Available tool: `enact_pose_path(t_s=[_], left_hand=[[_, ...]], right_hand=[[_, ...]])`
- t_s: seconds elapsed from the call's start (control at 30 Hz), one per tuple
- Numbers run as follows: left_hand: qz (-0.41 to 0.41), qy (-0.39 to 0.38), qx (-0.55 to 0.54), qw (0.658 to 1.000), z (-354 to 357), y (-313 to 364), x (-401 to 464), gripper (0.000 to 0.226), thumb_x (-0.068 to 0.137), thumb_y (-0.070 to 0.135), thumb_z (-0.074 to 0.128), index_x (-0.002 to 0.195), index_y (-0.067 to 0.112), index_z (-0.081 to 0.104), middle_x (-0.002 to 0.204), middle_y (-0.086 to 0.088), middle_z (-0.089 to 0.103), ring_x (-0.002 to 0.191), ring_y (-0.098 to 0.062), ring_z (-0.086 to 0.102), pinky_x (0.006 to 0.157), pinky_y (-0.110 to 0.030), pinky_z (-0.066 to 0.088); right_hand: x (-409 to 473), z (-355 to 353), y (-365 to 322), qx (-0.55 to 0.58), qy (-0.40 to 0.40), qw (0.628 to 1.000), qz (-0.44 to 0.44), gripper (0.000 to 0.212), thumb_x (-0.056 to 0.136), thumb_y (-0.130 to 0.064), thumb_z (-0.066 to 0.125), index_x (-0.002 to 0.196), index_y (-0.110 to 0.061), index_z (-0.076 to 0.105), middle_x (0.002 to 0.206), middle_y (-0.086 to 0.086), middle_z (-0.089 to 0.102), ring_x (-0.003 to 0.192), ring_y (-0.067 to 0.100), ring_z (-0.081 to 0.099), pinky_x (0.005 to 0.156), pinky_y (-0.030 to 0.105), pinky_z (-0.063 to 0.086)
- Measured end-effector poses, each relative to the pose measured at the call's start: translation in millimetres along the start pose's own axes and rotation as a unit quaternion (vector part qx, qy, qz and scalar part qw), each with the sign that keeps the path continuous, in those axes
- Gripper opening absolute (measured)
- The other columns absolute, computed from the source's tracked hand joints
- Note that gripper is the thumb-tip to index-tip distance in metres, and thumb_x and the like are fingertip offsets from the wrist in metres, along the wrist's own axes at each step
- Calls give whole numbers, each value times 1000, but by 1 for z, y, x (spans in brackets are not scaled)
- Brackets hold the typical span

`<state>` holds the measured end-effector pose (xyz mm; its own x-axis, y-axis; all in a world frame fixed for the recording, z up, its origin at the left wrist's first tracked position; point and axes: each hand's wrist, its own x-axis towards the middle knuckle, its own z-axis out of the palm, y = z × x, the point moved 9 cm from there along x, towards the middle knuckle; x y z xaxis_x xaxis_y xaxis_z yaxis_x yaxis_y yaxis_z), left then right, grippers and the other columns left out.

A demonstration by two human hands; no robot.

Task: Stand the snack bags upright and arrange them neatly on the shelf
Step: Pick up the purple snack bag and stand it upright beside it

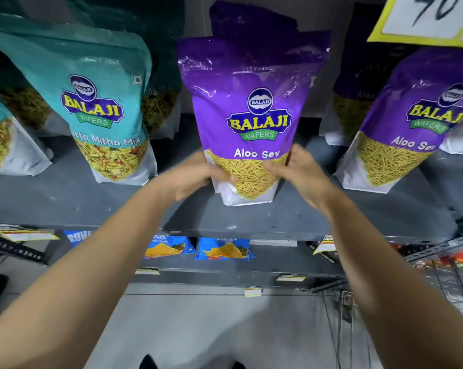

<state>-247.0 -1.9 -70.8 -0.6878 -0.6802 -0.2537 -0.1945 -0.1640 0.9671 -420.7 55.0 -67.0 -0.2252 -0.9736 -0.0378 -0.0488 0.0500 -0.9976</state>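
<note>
A purple Aloo Sev bag point(254, 102) stands upright in the middle of the grey shelf point(65, 201). My left hand point(190, 177) grips its lower left side and my right hand point(302, 174) grips its lower right side. To its left a teal Khatta Mitha Mix bag point(97, 102) stands upright, with more teal bags behind it and at the far left edge. At the right stands a second purple Aloo Sev bag point(411, 123). Further purple bags sit behind both, partly hidden.
A yellow price card point(427, 20) hangs at the top right. Blue snack packets point(225, 249) lie on the lower shelf, with price labels along the shelf edges. A wire rack point(454, 267) stands at the lower right, above the grey floor.
</note>
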Motion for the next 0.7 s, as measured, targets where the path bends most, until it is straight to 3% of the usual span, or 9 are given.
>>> enact_pose_path(t_s=[0.1, 0.2, 0.23, 0.27, 0.33, 0.37, 0.47, 0.57, 0.7], left_hand=[[100, 44, -96, 989, -23, 66, -3, 19, 90, 9, 67, 108, 13, 71, 98, 1, 81, 91, -12, 77, 78, -26, 60], [194, 138, -117, 964, -43, 113, -12, 7, 91, 11, 68, 96, 13, 72, 81, 3, 81, 71, -6, 76, 60, -17, 57], [213, 154, -108, 959, -44, 114, -16, 9, 90, 12, 70, 99, 12, 71, 83, 4, 81, 69, -4, 75, 57, -14, 55], [217, 162, -100, 957, -44, 107, -18, 25, 87, 14, 73, 110, 9, 67, 94, 2, 81, 78, -5, 76, 64, -15, 57], [170, 150, -72, 971, -40, 68, -16, 76, 71, 22, 83, 138, 7, 49, 126, -6, 71, 111, -16, 70, 91, -29, 58], [129, 131, -32, 982, -35, 41, -14, 91, 63, 24, 86, 142, 11, 44, 132, -6, 68, 118, -17, 67, 99, -36, 56], [37, 73, 77, 994, -9, -29, -10, 88, 60, 15, 94, 136, 23, 49, 127, 2, 70, 115, -15, 69, 103, -44, 54], [47, 155, 97, 982, -3, -44, -14, 89, 58, 29, 96, 134, 28, 49, 125, 9, 70, 114, -13, 67, 97, -39, 58], [59, 187, 116, 974, 9, -49, -28, 85, 51, 43, 93, 125, 37, 51, 116, 17, 71, 105, -9, 70, 89, -35, 60]], right_hand=[[11, -17, -76, 116, 113, 978, -134, 19, 77, -19, 81, 93, -15, 72, 81, -9, 79, 79, 8, 71, 79, 33, 60], [16, -35, -132, 212, 181, 935, -220, 20, 68, -20, 82, 85, -13, 76, 89, 9, 75, 95, 26, 61, 97, 62, 53], [17, -38, -135, 212, 185, 935, -215, 25, 69, -22, 81, 90, -13, 73, 95, 14, 71, 97, 28, 59, 96, 63, 52], [16, -40, -129, 189, 186, 946, -187, 28, 72, -24, 79, 95, -14, 69, 97, 15, 67, 95, 28, 57, 91, 57, 54], [9, -33, -98, 100, 138, 980, -105, 26, 83, -18, 74, 104, -16, 59, 99, 10, 65, 88, 21, 60, 79, 36, 52], [3, -23, -74, 46, 81, 994, -60, 32, 87, -7, 72, 112, -16, 55, 105, 7, 67, 89, 15, 65, 79, 27, 55], [-22, 0, -1, -97, -53, 992, 59, 67, 75, 16, 75, 133, -2, 47, 125, 9, 67, 103, 9, 70, 96, 26, 57], [-33, -5, 27, -136, -46, 987, 78, 73, 71, 11, 81, 134, -8, 50, 119, 1, 69, 90, -7, 71, 79, 12, 57], [-48, -18, 33, -145, -33, 986, 73, 71, 71, 9, 82, 133, -10, 51, 117, 5, 71, 86, -5, 73, 70, 11, 55]])
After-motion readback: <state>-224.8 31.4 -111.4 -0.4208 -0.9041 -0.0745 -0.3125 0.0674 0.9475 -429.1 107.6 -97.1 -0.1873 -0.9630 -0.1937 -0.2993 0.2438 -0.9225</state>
